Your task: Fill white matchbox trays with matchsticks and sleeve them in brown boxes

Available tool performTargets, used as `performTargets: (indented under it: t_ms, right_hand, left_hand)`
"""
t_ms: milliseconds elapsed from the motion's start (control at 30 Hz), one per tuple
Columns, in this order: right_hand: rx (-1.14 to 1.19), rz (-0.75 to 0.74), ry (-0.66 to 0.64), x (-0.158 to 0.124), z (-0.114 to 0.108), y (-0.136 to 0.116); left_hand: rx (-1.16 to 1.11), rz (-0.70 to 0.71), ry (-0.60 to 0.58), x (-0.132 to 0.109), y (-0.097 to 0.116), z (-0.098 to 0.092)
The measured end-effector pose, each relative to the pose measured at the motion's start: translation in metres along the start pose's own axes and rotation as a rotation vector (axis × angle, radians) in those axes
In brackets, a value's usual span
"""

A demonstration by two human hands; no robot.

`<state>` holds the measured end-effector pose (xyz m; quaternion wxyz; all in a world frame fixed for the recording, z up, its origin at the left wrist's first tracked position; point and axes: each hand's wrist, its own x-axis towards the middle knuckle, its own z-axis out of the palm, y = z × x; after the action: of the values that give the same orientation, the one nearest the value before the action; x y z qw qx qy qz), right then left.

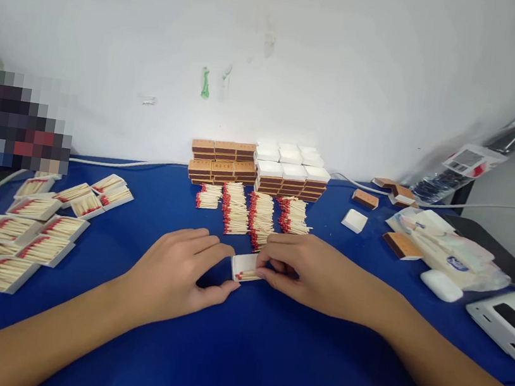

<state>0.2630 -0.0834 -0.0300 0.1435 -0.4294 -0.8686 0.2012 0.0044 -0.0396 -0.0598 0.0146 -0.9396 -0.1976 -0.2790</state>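
The open left hand (179, 274) and the closer right hand (311, 269), its grip too hidden to tell, had the small, white, boxy paper tray (243, 261) between them on the flat blue surface (264, 347), long side going left to right.

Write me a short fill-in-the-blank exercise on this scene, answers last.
1. The white tray between the left hand and right hand holds a few ____.
2. The piled matches have ____ heads.
3. The match-filled trays lie to the person's ____.
4. The tabletop is ____.

Missing words: matches; red; left; blue.
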Motion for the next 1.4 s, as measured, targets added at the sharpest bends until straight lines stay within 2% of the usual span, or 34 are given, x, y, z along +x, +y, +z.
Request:
performTargets:
  t_ms: [200, 433, 867, 1233, 1400]
  right_hand:
    - [0.037, 0.027, 0.009, 0.0025, 0.0063, -0.0006]
    - [0.068, 0.049, -0.046, -0.0015, -0.0013, -0.0009]
    - [0.128, 0.102, -0.123, -0.0035, -0.0025, -0.0028]
    - [0.081, 0.067, 0.072, 0.0009, 0.0014, -0.0046]
    - [0.023, 0.005, 0.082, 0.0011, 0.0062, -0.0028]
  left_hand:
    - [-0.015, -0.005, -0.003, -0.0001, 0.0002, -0.0009]
    - [-0.025, 0.0, -0.005, -0.002, 0.0001, -0.0018]
    - [-0.02, 0.003, -0.021, -0.0019, 0.0007, -0.001]
    - [-0.008, 0.01, -0.009, -0.002, 0.002, -0.0015]
    - [0.003, 0.024, 0.002, -0.0026, 0.0018, -0.0019]
